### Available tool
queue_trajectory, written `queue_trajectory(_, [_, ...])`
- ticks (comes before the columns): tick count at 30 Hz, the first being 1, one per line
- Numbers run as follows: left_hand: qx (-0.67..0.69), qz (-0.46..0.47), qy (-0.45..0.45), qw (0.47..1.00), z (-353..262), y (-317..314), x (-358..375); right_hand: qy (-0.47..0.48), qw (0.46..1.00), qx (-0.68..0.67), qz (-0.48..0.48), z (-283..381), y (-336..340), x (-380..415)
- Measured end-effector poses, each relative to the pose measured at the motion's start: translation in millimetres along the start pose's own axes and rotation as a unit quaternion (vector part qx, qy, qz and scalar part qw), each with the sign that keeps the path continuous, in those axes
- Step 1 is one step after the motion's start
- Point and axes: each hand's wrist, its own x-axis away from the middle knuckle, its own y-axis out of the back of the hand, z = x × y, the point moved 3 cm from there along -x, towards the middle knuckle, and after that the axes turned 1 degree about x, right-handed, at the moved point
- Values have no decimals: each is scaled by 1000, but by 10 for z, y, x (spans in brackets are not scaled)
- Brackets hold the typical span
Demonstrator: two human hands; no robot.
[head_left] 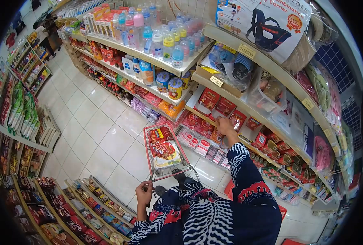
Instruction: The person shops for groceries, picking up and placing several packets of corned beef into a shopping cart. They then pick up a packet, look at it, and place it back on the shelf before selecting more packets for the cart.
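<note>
My left hand is closed round the handle end of a small wire shopping cart with red rims. In the cart lie red packets and a yellow-and-white pack. My right hand reaches to a shelf on the right, its fingers curled at a red box whose lower part is partly hidden by the hand. More red boxes stand beside it on the same shelf, and others sit one level lower, under my wrist.
Baby bottles crowd the top shelf ahead, above tins. A boxed baby carrier overhangs the right shelf. Snack shelves border the lower left. Tiled floor runs along the aisle; a person stands far off.
</note>
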Motion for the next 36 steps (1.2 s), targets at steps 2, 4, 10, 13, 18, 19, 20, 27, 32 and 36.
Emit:
queue_trajectory(2, [-1, 0, -5, 1000, 21, 1, -12, 21, 995, 25, -96, -77, 158, -58])
queue_trajectory(4, [6, -3, 5, 1000, -9, -11, -2, 47, 980, 49, -188, -76, 364, -122])
queue_trajectory(10, [15, -11, 7, 1000, -24, -15, 2, -37, 954, 117, -273, -195, 541, -442])
queue_trajectory(13, [2, -15, 9, 1000, -27, -8, 7, -73, 969, 118, -204, -192, 500, -524])
queue_trajectory(18, [5, -26, 10, 1000, -72, -18, 7, -49, 950, 124, -283, -280, 411, -564])
queue_trajectory(19, [-2, -30, 9, 1000, -70, -12, 22, -46, 951, 125, -280, -257, 393, -531])
queue_trajectory(20, [-1, -31, 12, 999, -67, -10, 30, -56, 949, 148, -271, -233, 368, -497])
queue_trajectory(27, [10, -24, 15, 1000, -78, -21, 16, -80, 956, 128, -253, -83, 409, -323])
queue_trajectory(32, [16, -25, 11, 1000, -11, -9, 13, -68, 961, 99, -248, -293, 364, -553])
queue_trajectory(36, [9, -28, 13, 999, -81, -11, 32, -63, 977, 36, -202, -432, 440, -683])
